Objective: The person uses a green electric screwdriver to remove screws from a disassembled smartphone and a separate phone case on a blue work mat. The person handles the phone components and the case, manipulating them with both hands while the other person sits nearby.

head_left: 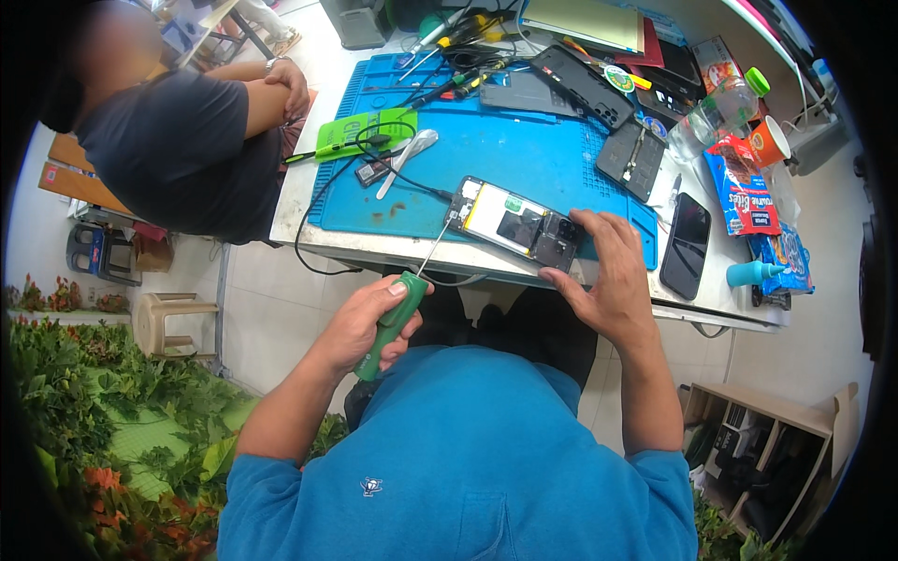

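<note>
My left hand is wrapped around the green handle of a screwdriver; its thin shaft reaches the left end of an opened phone, where a black cable is also connected. The phone lies angled on the blue mat near its front edge, its white battery and dark inner parts exposed. My right hand grips the phone's right end, thumb at the near edge and fingers at the far side. A whole black phone lies to the right of my hand.
A seated co-worker with folded arms is at my left. Phone parts, tools, a green pouch, a bottle, snack packs and a cup crowd the bench. A stool and artificial foliage stand lower left.
</note>
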{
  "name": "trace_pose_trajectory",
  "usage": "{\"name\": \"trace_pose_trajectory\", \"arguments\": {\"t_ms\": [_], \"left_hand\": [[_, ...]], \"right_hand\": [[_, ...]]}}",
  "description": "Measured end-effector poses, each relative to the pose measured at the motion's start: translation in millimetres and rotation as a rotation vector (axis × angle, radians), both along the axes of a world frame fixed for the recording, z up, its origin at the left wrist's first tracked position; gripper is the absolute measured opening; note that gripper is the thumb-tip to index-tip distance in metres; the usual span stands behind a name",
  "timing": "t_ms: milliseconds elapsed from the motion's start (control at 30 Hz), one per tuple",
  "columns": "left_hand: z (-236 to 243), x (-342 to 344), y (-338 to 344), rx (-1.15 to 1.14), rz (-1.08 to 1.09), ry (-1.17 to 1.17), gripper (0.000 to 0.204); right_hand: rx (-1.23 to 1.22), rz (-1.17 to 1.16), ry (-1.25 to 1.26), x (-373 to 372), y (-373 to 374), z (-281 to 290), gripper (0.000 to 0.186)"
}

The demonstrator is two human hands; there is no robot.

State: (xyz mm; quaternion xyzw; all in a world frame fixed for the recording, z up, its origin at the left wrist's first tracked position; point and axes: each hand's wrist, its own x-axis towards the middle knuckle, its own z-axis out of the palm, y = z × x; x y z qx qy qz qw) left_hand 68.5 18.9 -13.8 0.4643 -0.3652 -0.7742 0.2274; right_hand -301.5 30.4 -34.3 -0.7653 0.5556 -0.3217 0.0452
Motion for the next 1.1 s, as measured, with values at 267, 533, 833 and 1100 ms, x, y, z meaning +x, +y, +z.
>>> {"name": "trace_pose_trajectory", "arguments": {"t_ms": [267,533,833,1100], "left_hand": [[-3,-1,1,-0.023,0.000,-0.016,0.056],[-3,-2,-4,-0.021,0.011,-0.049,0.056],[2,-10,-8,-0.030,-0.002,-0.055,0.056],[1,-13,-12,-0.041,0.038,-0.063,0.051]], "right_hand": [[-0.002,0.009,0.001,-2,0,-2,0.082],[-0.009,0.015,-0.022,-2,0,0,0.080],[-0.024,0.011,-0.038,-2,-1,-4,0.081],[-0.044,0.017,-0.063,-4,-1,-8,0.082]]}}
